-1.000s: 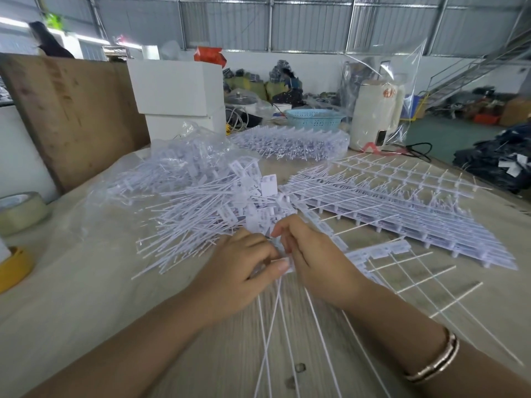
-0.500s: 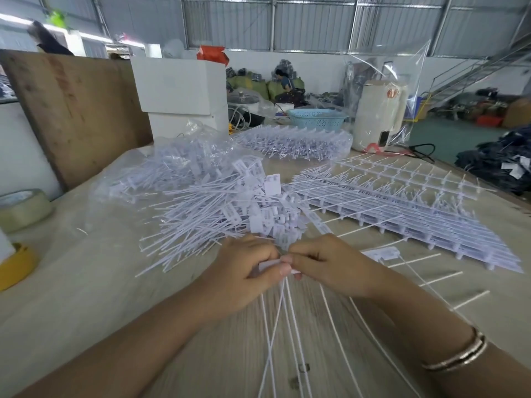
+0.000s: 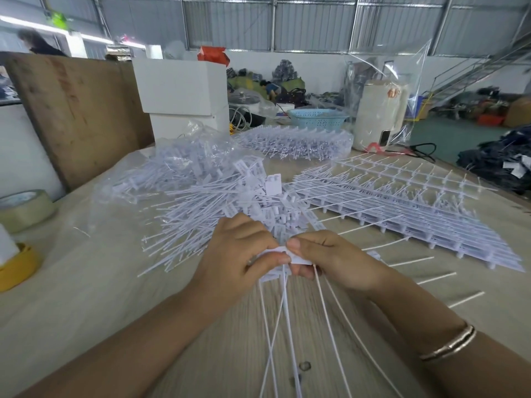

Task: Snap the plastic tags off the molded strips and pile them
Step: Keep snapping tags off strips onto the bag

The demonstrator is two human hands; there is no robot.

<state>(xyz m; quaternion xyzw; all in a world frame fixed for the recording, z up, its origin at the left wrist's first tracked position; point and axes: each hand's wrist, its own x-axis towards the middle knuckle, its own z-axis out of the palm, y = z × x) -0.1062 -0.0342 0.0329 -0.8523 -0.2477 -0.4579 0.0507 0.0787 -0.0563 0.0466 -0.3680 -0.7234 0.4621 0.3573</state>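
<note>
Nearest me, thin white plastic tails (image 3: 287, 326) trail down the pale wood-grain table (image 3: 86, 297) toward the camera. Just above them I see my left hand (image 3: 232, 262) and right hand (image 3: 330, 259) meeting, thumbs and fingertips pinching a short white molded plastic strip of tags (image 3: 283, 255); motion blur, so I can't tell how many tags it carries. Directly behind the hands sits the loose pile of white snapped-off tags (image 3: 230, 205). Right of it lie flat white molded tag sheets (image 3: 402, 202). Far back: a clear bag of tags (image 3: 296, 142), blue plastic basket (image 3: 317, 117), white boxes (image 3: 181, 87).
</note>
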